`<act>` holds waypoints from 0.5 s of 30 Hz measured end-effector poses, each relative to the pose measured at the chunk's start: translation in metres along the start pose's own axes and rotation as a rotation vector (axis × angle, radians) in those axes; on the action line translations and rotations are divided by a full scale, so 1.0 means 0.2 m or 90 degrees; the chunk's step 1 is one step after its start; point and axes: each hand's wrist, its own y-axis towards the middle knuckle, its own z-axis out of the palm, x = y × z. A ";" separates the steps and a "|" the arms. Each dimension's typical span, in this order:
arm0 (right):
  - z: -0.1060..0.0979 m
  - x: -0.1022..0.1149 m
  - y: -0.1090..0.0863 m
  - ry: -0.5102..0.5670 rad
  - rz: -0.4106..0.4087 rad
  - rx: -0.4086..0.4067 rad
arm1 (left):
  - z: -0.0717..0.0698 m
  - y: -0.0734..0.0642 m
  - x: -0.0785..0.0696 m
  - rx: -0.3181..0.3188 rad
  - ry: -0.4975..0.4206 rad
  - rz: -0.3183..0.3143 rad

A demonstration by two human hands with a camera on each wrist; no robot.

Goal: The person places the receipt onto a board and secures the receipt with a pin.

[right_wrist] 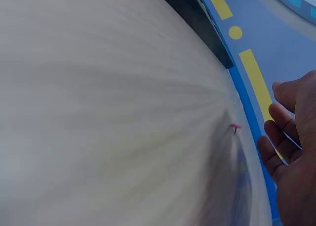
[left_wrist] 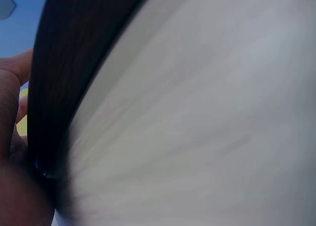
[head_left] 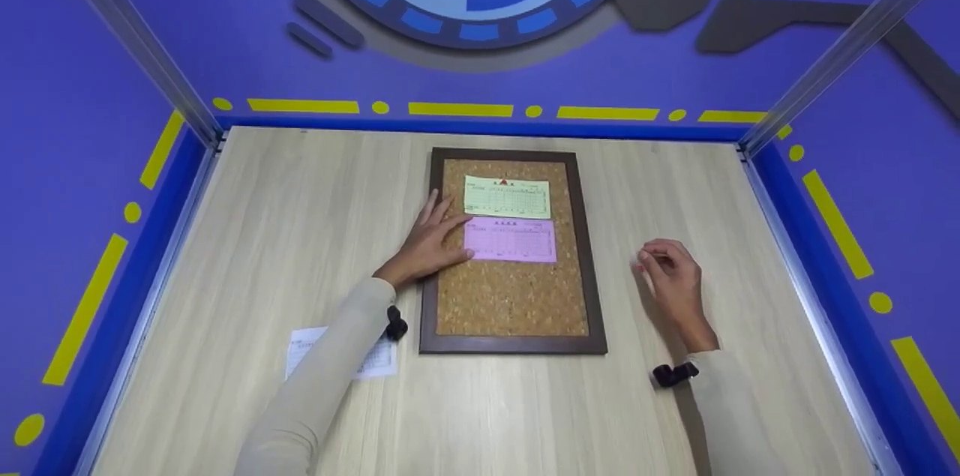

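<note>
A cork board in a dark brown frame lies on the table. My left hand rests across its left frame edge with fingers spread, and the thumb and a fingertip touch the left edge of a pink printed slip. Just above that slip is a green slip, with a small red pin at its top. To the right of the board, my right hand is over the table with loosely bent fingers. A red pushpin shows on the table near its fingertips, apart from them in the right wrist view.
A white printed slip lies on the table at the left, partly covered by my left forearm. Blue panels with yellow markings stand along the back and sides of the wooden table. Each wrist wears a black camera.
</note>
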 end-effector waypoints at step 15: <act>0.16 0.09 0.07 0.025 -0.044 0.035 | 0.01 0.01 0.01 -0.008 -0.006 -0.003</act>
